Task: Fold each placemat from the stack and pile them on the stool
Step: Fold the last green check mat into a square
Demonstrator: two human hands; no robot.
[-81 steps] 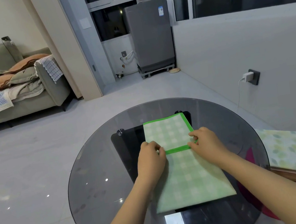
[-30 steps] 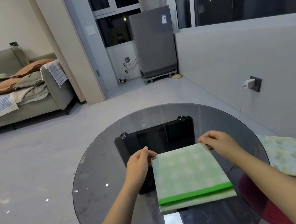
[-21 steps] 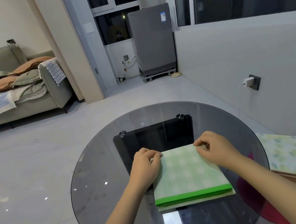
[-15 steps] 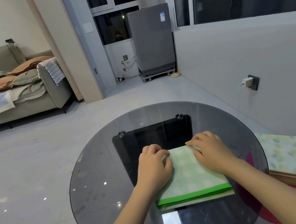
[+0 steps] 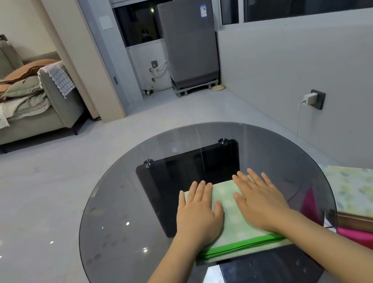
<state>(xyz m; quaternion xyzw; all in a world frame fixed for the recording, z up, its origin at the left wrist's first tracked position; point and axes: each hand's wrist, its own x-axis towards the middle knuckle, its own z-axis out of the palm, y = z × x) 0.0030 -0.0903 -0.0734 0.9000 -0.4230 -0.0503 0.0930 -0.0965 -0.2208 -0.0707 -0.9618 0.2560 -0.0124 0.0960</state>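
The green placemat (image 5: 232, 220) lies folded on the near half of the glass table (image 5: 120, 221), its bright green border stacked along the near edge. That edge does not close flush: a pale layer shows below the green band, so the fold looks slightly uneven.

Both hands lie flat on the mat, fingers straight and spread, gripping nothing. The left hand (image 5: 199, 213) covers the mat's left side, with fingertips reaching its far edge. The right hand (image 5: 261, 202) covers the right side in the same manner. This placement reads as pressing the crease down and holding the layers from springing open. The fold appears near complete; the transfer is not yet done.

To the right, beyond the table rim and lower, sits a stack of placemats (image 5: 363, 194), topped by a pale leaf-print mat with tan edges under it. A pink surface (image 5: 359, 237) shows beneath that stack. It may be the stool, but too little of it shows to confirm that, or to say whether this stack is the supply or the finished pile.

The glass around the mat is bare to the left and far side, giving room to slide or lift it. The mat's right edge sits near the table rim, so a move to the right is short but must clear the rim.

Further off lie open floor (image 5: 44, 184), a sofa (image 5: 35, 118) at far left and a grey appliance (image 5: 190, 43) by the window.
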